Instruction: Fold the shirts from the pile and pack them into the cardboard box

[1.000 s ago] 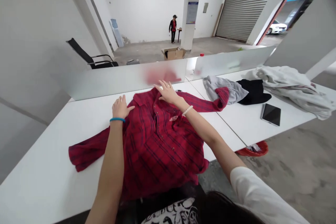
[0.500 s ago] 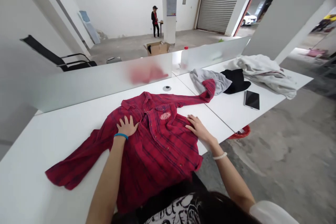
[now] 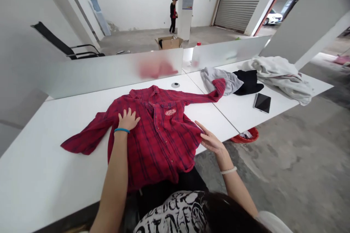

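Note:
A red plaid button-up shirt point(image 3: 161, 131) lies front side up on the white table point(image 3: 79, 178), its lower edge hanging over the near side. One sleeve stretches to the left, and the other reaches right onto a grey garment point(image 3: 218, 80). My left hand point(image 3: 128, 119), with a blue wristband, rests flat on the left chest of the shirt, fingers spread. At the shirt's right side edge is my right hand point(image 3: 212, 140), turned on its side with fingers extended and touching the cloth. A round badge point(image 3: 170, 112) shows below the chest pocket.
Frosted divider panels point(image 3: 115, 72) run along the table's back. On the right lie a black cloth point(image 3: 248, 82), a tablet point(image 3: 262, 102) and a whitish garment point(image 3: 284, 76). A red basket point(image 3: 247, 136) stands below the table edge. Far back, a person point(image 3: 173, 14) stands near a pillar.
The shirt's front looks flatter, and its left sleeve and hem have shifted up the table. My right hand has turned from palm down onto its side at the shirt's edge.

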Available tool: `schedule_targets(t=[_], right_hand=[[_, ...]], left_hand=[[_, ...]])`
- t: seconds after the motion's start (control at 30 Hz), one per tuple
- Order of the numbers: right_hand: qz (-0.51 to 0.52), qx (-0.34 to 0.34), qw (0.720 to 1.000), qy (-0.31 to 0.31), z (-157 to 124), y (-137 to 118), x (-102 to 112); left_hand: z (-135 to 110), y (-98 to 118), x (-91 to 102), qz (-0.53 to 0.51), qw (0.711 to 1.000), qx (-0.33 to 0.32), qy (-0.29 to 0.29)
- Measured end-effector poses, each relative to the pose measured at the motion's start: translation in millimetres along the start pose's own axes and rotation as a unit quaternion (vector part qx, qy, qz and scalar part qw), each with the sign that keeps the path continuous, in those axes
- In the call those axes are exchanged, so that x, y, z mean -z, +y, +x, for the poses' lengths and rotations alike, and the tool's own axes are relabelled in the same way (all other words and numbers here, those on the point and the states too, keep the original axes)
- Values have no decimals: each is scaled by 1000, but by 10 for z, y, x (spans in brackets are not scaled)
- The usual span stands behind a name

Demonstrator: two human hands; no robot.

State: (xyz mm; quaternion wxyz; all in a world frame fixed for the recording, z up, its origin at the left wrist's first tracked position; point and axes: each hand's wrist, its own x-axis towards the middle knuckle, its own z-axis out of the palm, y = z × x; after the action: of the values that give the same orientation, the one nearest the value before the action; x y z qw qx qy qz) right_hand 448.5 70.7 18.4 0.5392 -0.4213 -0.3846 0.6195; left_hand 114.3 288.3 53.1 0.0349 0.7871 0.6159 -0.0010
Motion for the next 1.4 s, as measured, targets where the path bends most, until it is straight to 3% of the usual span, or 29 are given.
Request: schedule_targets(t=[0.07,0.13,0.23,0.3,0.43,0.53,0.63,0.73,0.83,0.93,1.03,1.2,1.3,1.4], right_hand=[[-18,-3,1000,-5,11,-26,-47],[-61,26,998,14,37,-63,-99],[-142,101,983,59,65,-124,-156],[-186,133,972,53,71,-163,-188],[-247,125,961,-4,64,-215,-268],[-245,120,962,-27,27,-218,-301],[-223,114,966,-70,-49,-204,-260],[-213,130,965,-86,-111,-173,-174],[-274,180,944,-24,-117,-129,-111],[-354,184,917,22,-117,-118,-132],[-336,159,927,52,-190,-205,-218],[-305,106,940,107,-449,-471,-149],[-422,21,897,130,-576,-467,116],[-568,-66,802,173,-651,-326,361]], left_hand=[[-352,165,64,-69,998,-4,15],[-758,375,66,-181,981,0,77],[-1395,719,-56,-387,916,-5,107],[-1775,902,-189,-467,881,6,70],[-2292,1068,-479,-579,808,45,-98],[-2436,1121,-685,-623,758,65,-182],[-2423,1214,-831,-650,731,81,-190],[-2352,1331,-907,-638,744,81,-181],[-2307,1412,-933,-614,770,81,-154],[-2327,1422,-889,-630,762,75,-130],[-2412,1350,-768,-656,744,56,-118],[-2589,1072,-658,-631,774,30,-49],[-2624,890,-732,-576,809,6,-117],[-2616,773,-786,-472,852,-52,-220]])
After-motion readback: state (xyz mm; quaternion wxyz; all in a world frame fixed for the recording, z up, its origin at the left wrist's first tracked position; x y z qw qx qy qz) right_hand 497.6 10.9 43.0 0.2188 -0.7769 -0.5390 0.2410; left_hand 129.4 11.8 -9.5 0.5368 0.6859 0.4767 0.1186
